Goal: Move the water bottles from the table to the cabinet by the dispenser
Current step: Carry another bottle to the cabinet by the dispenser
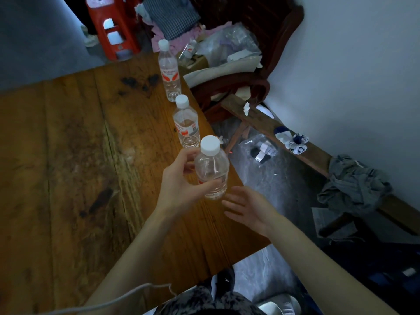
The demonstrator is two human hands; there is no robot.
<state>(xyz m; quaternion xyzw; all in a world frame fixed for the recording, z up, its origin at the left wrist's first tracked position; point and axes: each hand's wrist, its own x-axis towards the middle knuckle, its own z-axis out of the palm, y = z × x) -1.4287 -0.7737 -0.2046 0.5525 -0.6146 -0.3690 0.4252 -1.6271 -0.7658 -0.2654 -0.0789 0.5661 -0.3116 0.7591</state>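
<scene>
A: Status on the bottles?

B: We've got three on the table (68, 155), lined up along its right edge. Near bottle (211, 169) is in our left hand (179, 185). Fingers and thumb curled round its lower body, over the label. White cap up, bottle upright, maybe tilted a touch.

A: Lifted or still down?

B: Can't tell. Base sits over the table edge in this view, contact not visible.

A: Right hand?

B: Right hand (247, 208) is spread, fingers straight and relaxed, palm toward the bottle. Just beside its base, not touching. Holds nothing.

A: The other two?

B: Middle bottle (186, 123) stands upright just behind the held one, red and white label, white cap. Far bottle (169, 71) stands upright further back, near the table's far corner, same label. Both free, neither hand on them.

A: Anything else around?

B: Dark wooden chair (238, 87) right of the table, piled with plastic bags and paper. Red stool (113, 30) at the back left. Low bench (272, 130) along the wall with socks (293, 142) and a grey cloth (354, 185) on it. White cord (127, 296) crosses the bottom left, over our left forearm. Cabinet and dispenser not in view.
</scene>
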